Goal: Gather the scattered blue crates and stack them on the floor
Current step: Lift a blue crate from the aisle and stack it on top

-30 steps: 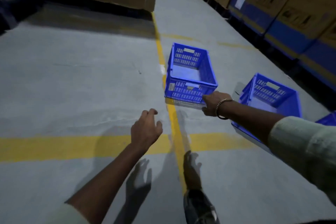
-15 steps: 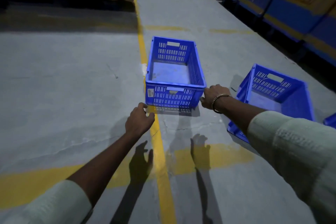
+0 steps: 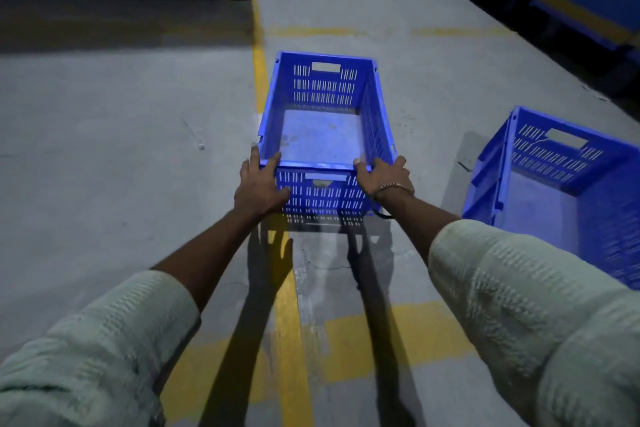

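Your left hand (image 3: 260,188) and right hand (image 3: 382,177) clamped on the blue crate (image 3: 323,135) near rim, thumbs inside, seemingly lifted off the floor (image 3: 104,156), second crate (image 3: 568,184) right of your fingers

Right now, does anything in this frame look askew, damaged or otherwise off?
Only the second crate at right: it appears tilted rather than flat on the floor. The centre crate sits upright and empty, with the left hand and right hand gripping its near rim. No visible damage.
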Demonstrator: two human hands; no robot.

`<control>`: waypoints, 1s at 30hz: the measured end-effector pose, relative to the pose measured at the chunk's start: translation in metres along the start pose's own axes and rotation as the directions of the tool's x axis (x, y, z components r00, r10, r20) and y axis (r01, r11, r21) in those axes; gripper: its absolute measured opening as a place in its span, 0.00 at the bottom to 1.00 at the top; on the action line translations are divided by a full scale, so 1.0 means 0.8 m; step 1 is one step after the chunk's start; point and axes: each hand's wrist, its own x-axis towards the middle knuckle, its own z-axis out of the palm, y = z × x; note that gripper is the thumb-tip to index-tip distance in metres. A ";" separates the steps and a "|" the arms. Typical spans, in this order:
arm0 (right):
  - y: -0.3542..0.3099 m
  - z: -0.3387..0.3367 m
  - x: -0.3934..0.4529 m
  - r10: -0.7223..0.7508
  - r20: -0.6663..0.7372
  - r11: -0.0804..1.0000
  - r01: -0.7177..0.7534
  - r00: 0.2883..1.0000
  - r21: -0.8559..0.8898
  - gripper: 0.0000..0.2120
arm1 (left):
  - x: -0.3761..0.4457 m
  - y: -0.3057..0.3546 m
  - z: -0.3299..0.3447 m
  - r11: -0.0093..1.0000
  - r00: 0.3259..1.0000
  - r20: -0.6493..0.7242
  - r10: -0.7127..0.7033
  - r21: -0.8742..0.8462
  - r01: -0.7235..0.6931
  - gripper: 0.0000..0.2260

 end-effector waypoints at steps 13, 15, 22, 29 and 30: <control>-0.043 0.028 -0.086 0.237 -0.239 0.971 -0.234 0.942 0.043 0.37 | -0.033 -0.019 -0.041 0.928 0.964 0.042 -0.263 -0.260 0.265 0.33; -0.048 0.043 -0.116 0.236 -0.251 0.971 -0.234 0.939 0.039 0.32 | -0.055 -0.009 -0.029 0.845 0.909 -0.057 -0.413 -0.396 0.360 0.37; -0.075 0.079 -0.204 0.037 -0.221 0.996 -0.017 0.975 0.090 0.20 | -0.103 0.034 0.012 0.250 0.684 0.207 -0.699 -0.826 0.505 0.49; -0.055 0.022 -0.152 -0.076 -0.245 0.996 0.085 0.966 0.026 0.24 | -0.099 0.017 -0.039 0.318 0.766 0.232 -0.600 -0.809 0.494 0.26; -0.052 0.014 -0.139 -0.078 -0.270 0.996 0.086 0.960 0.017 0.24 | -0.107 0.010 -0.049 0.339 0.767 0.198 -0.610 -0.810 0.478 0.21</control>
